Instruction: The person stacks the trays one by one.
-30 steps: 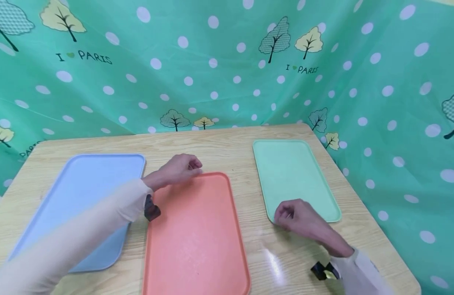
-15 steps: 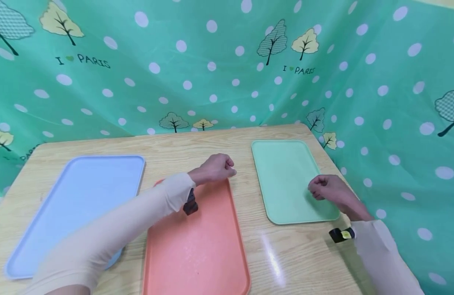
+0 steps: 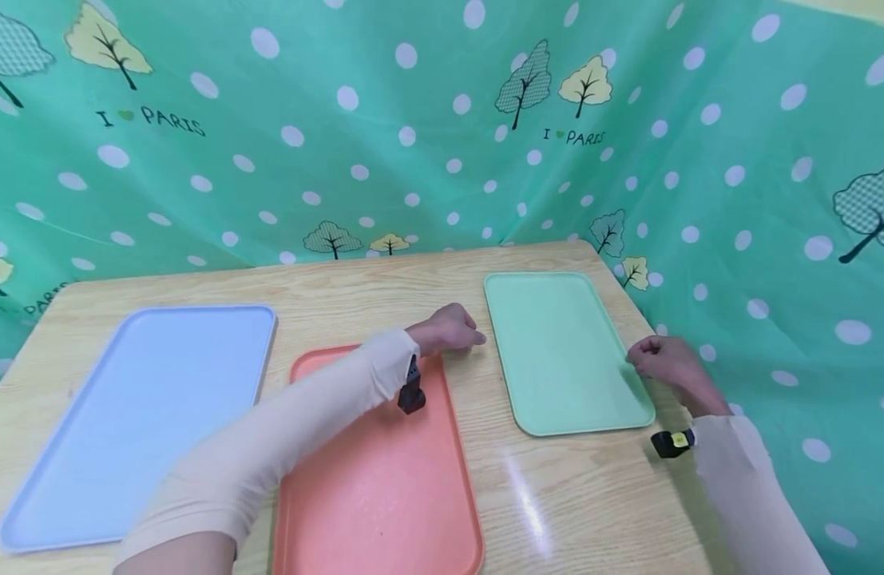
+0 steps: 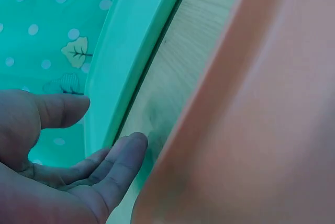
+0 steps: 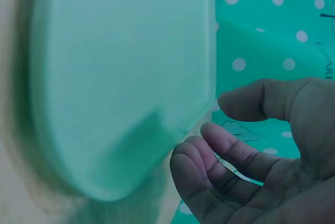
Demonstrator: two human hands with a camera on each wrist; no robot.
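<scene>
A rectangular light green tray [image 3: 567,351] lies flat on the table at the right. My left hand [image 3: 452,327] hovers beside its left edge, over the far end of the red tray [image 3: 384,479]. In the left wrist view the thumb and fingers are loosely bent and apart, with nothing between them. Past the green tray's right edge is my right hand [image 3: 670,366], its fingertips close to the rim. The right wrist view shows that hand's fingers [image 5: 191,174] relaxed and holding nothing; whether they touch the rim I cannot tell.
A large blue tray [image 3: 154,415] lies at the left of the wooden table [image 3: 384,287]. A green polka-dot curtain [image 3: 384,120] hangs behind the table and along its right side, close to my right hand.
My left hand has moved right, from above the red tray's far edge towards the green tray. My right hand has gone from the green tray's near left corner to its right edge.
</scene>
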